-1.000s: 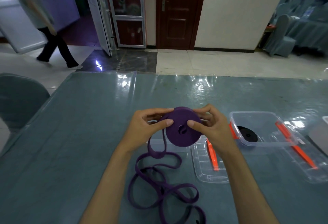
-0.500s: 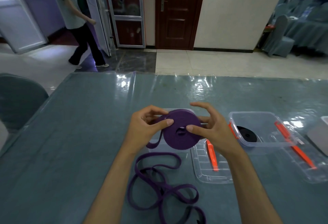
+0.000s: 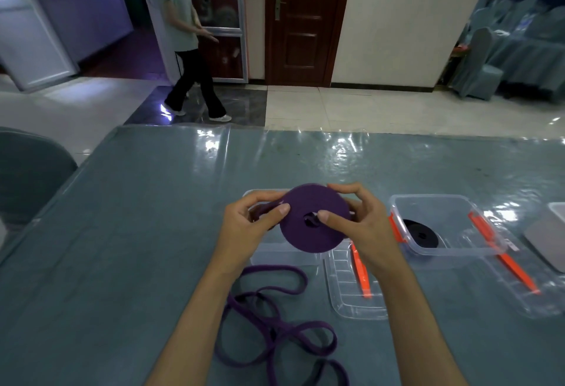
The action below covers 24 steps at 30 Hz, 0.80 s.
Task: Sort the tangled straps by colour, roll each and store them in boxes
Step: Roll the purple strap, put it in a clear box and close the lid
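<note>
Both hands are holding a purple strap roll (image 3: 315, 217) upright above the bench (image 3: 122, 232), its flat face turned toward the camera; the left hand (image 3: 244, 226) is pinching the roll's left rim, its grip pressed on the strap between thumb and curled fingers, while the right hand (image 3: 360, 226) is gripping the right side, its thumb lying across the centre hole and its fingers curling over the top edge. The unrolled length of purple strap (image 3: 275, 321) is trailing from the roll and lying in loose loops on the bench between the forearms. A clear box (image 3: 263, 255) is sitting directly behind the roll, beside a clear lid (image 3: 345, 300) with an orange clasp. To the right, a second clear box (image 3: 428, 208) is containing a black strap roll (image 3: 420, 234), with its own lid (image 3: 526, 290) beyond. A person (image 3: 186, 37) is walking across the floor behind the bench
</note>
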Tool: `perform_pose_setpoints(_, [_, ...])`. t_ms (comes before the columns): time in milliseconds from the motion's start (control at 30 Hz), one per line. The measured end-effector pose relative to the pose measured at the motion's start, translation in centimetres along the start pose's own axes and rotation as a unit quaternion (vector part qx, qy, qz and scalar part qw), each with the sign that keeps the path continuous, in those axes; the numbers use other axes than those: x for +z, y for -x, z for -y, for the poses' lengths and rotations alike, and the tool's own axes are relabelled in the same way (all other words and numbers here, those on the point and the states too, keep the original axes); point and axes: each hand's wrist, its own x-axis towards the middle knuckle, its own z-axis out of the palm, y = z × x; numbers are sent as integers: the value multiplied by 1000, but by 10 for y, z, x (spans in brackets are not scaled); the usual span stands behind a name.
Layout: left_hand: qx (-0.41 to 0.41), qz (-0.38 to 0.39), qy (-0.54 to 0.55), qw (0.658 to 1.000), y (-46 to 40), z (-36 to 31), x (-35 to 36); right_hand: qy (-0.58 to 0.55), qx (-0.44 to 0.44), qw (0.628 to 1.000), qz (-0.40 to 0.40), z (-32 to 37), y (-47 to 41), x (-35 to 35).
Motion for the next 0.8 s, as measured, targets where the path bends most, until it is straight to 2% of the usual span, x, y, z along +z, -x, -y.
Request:
perform_pose_setpoints(67, [13,-1,1,1000,0,-2,4,-4,5,1000,0,-3,0,-1])
perform_pose_setpoints(233, [16,-71,14,997,1,6,11,1,33,998,54,-3,-2,-6])
perform_pose_setpoints(333, [-29,-65,58,996,7,15,11,-8,7,1000,11,-1,-2,-4])
perform_pose_setpoints(433, [-20,-45,54,997,9,12,10,-20,-3,1000,-9,-5,-2,-3])
perform_pose_setpoints(633, [-8,-121,81,989,9,14,22,-48,0,998,-47,-12,-2,5])
perform_pose_setpoints(800, [-106,-62,125,984,11,23,21,-68,13,993,-100,-23,-6,6])
